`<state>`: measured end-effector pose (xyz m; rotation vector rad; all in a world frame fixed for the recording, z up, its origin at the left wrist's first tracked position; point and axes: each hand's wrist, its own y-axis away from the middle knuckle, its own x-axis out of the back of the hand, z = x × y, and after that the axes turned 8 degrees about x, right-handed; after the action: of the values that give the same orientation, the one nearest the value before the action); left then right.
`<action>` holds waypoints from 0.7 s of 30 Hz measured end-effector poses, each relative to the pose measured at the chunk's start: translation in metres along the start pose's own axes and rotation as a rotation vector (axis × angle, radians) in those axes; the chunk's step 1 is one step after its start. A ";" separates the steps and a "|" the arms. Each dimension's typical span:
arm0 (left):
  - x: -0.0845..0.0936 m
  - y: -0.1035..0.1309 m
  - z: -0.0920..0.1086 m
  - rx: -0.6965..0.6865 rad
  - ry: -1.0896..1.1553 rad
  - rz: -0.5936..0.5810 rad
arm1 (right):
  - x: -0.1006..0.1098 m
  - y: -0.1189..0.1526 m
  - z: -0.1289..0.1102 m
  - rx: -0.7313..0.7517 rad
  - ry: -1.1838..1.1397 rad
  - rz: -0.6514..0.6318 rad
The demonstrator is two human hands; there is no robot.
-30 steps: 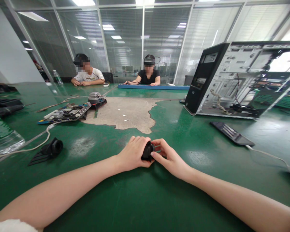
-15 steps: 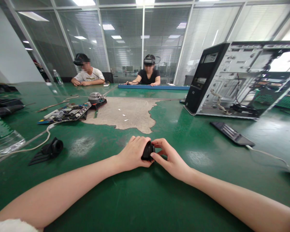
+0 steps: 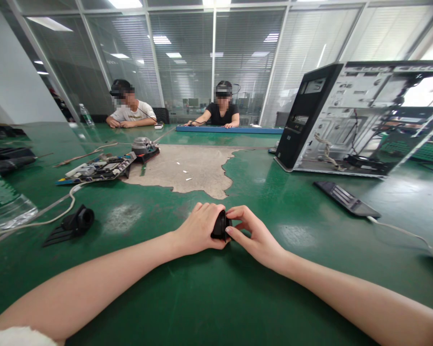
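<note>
A small black plastic object [image 3: 220,226] with a rounded outline is between my hands, low over the green table in front of me; its exact kind is hard to make out. My left hand [image 3: 199,228] wraps round it from the left, covering much of it. From the right, my right hand [image 3: 250,234] pinches its near end with thumb and fingertips, the other fingers curled behind.
A black bracket-like part [image 3: 72,225] lies left, beside a white cable and a plastic bottle [image 3: 10,202]. Beyond sit a circuit board [image 3: 97,168] and a fan-like part [image 3: 144,146]. An open computer case [image 3: 332,120] and a black slotted panel [image 3: 346,199] are right. Two people sit opposite.
My right fingertips have shifted very slightly to the right at the end of the black object. My left hand and everything else look the same.
</note>
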<state>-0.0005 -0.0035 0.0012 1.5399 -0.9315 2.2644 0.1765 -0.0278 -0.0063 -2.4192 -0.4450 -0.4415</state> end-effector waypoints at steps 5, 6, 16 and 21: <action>0.000 0.000 0.000 -0.001 -0.012 -0.011 | 0.000 -0.002 -0.002 -0.088 -0.001 -0.042; 0.000 0.000 0.000 -0.002 -0.013 -0.011 | 0.000 -0.003 -0.003 -0.108 -0.008 -0.049; -0.001 -0.001 0.000 -0.009 -0.008 0.000 | 0.000 0.000 -0.002 -0.043 -0.032 -0.007; -0.001 -0.001 0.000 -0.006 -0.001 -0.002 | 0.000 -0.001 -0.001 -0.050 -0.005 -0.027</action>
<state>0.0003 -0.0030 0.0006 1.5394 -0.9356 2.2573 0.1763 -0.0279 -0.0046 -2.4656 -0.4744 -0.4635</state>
